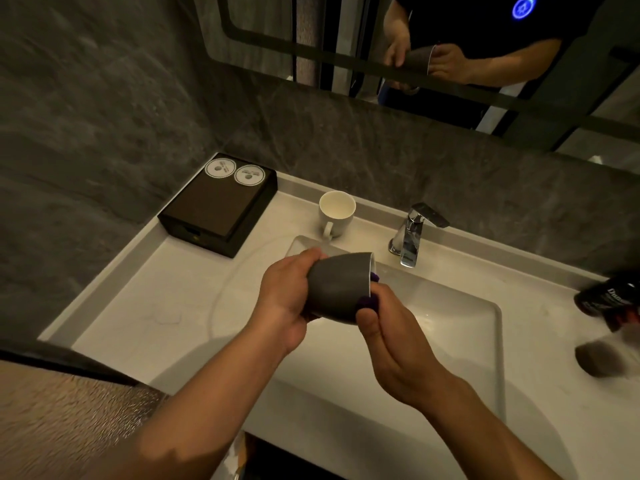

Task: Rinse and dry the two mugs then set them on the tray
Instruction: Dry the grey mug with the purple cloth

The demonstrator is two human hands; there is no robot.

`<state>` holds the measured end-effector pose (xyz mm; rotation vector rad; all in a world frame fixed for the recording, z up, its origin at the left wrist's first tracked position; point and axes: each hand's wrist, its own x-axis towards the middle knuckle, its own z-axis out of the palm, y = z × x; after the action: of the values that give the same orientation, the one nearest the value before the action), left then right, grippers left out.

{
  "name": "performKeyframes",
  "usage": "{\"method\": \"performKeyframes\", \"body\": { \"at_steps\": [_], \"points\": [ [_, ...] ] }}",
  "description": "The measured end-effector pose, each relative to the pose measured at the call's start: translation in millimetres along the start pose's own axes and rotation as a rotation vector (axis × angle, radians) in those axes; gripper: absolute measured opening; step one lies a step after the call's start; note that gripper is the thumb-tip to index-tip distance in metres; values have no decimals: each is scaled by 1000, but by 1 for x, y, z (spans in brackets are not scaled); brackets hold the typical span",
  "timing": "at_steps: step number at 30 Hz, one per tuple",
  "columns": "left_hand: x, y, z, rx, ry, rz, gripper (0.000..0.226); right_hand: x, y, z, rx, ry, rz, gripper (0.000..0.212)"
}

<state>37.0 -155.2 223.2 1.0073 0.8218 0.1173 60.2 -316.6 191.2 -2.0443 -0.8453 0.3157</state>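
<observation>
Left hand [284, 299] grips the tipped grey mug [337, 289] by its base; right hand [398, 348] pinches a purple cloth [367, 302] at its rim. White mug [337, 209] stands beyond both hands.

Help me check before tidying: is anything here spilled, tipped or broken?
Nothing clearly wrong. The grey mug is sideways only because the left hand grips it while the right hand holds a purple cloth at its mouth. The white mug stands upright behind the sink. The dark bottle at right is too blurred to judge.
</observation>
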Motion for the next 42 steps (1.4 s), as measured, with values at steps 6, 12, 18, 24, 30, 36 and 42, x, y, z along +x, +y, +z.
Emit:
{"method": "performKeyframes", "body": {
  "at_steps": [6, 12, 18, 24, 30, 36, 42],
  "points": [
    [3, -4, 4, 74, 57, 312, 16, 5, -20, 1, 293, 121, 100, 23],
    [-5, -8, -1, 281, 38, 671, 16, 12, -28, -12, 491, 151, 251, 31],
    [8, -23, -12, 608, 9, 1194, 47, 26, -25, -27, 930, 175, 442, 32],
    [27, -31, -22, 884, -177, 1510, 55, 42, -12, -45, 953, 106, 538, 30],
    [-10, -10, -3, 168, -262, 165, 67, 45, -4, -59, 604, -42, 360, 29],
    [0, -16, -20, 185, -567, -167, 93, 50, -2, -60, 202, -281, 268, 40],
    [1, -24, -16, 204, -489, -168, 75, 54, 5, -61, 139, -373, 257, 37]
  ]
}}
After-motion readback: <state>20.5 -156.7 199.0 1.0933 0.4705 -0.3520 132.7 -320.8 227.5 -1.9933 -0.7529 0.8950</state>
